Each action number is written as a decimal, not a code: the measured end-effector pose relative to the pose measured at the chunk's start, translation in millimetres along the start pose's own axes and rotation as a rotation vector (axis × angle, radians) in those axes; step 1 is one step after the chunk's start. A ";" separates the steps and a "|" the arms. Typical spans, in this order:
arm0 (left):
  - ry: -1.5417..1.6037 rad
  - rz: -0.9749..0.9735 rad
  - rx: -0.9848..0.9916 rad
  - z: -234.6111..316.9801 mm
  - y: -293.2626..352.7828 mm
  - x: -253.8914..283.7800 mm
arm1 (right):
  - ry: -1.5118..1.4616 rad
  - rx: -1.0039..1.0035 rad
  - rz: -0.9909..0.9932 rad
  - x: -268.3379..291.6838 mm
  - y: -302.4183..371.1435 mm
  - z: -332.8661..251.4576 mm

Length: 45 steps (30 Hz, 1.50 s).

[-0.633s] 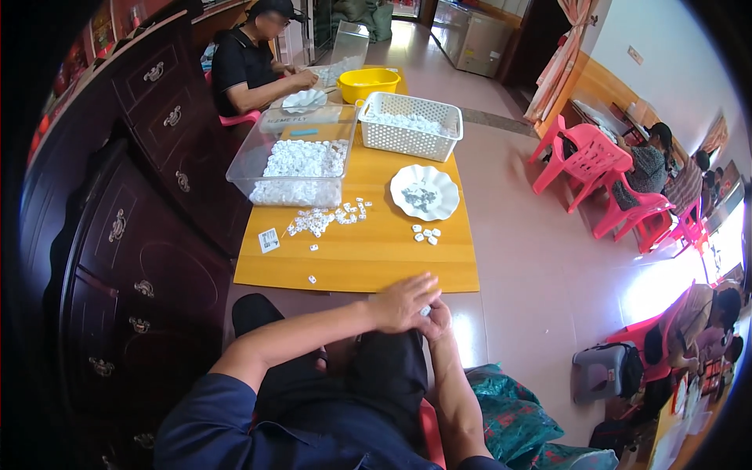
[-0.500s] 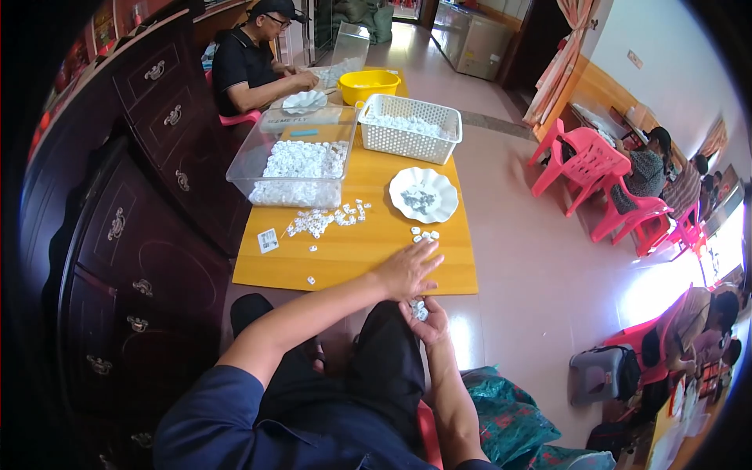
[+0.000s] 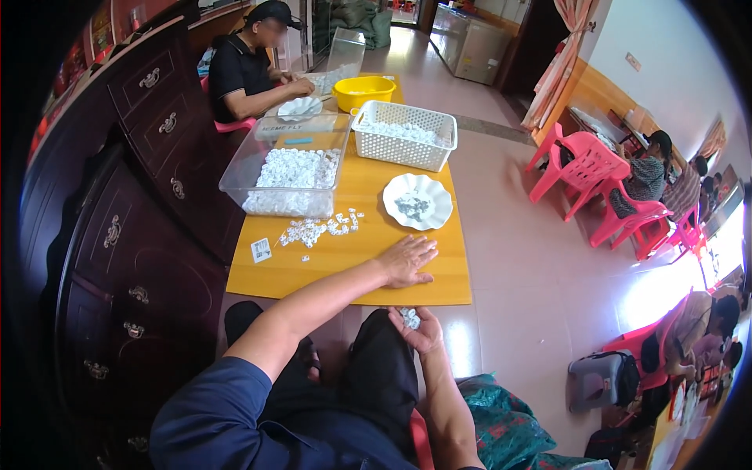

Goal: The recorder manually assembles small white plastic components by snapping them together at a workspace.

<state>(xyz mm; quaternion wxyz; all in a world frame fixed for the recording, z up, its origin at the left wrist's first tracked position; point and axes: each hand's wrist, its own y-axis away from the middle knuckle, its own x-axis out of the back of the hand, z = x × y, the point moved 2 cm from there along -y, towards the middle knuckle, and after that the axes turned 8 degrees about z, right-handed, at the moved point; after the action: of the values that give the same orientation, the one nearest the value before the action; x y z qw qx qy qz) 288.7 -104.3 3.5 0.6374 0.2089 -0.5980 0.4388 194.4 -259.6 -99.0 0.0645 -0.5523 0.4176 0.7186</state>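
Note:
My left hand lies open, palm down, on the yellow table, fingers spread just in front of a scalloped white plate with small grey bits in it. What is under the palm is hidden. Just beyond the table's front edge, my right hand is cupped palm up with small white pieces in it. Left of the plate lies a loose heap of small white pieces with dark marks, and one stray piece sits nearer me.
A clear plastic bin full of white pieces stands at the left. Behind the plate is a white perforated basket, then a yellow basin. A co-worker sits at the far left. Dark drawers line my left side; a green bag lies at lower right.
My left hand has moved farther onto the table, away from my right hand. The few white pieces in front of the plate no longer show. My right hand still holds its pieces.

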 end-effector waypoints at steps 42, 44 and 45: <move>0.466 0.464 0.158 51.0 325.8 65.1 | -0.182 -0.085 0.008 -190.9 -3.6 44.2; 0.528 0.352 0.280 52.5 346.0 44.2 | -0.167 -0.002 0.000 -221.3 -38.9 13.8; 0.566 0.316 0.313 53.0 353.1 34.0 | -0.097 0.074 -0.012 -236.9 -57.4 -4.4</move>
<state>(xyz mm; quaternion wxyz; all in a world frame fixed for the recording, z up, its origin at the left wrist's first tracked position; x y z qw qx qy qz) -31.1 50.6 -45.1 0.6622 0.0793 -0.3483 0.6588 319.8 -138.3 71.2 0.1095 -0.5165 0.4368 0.7283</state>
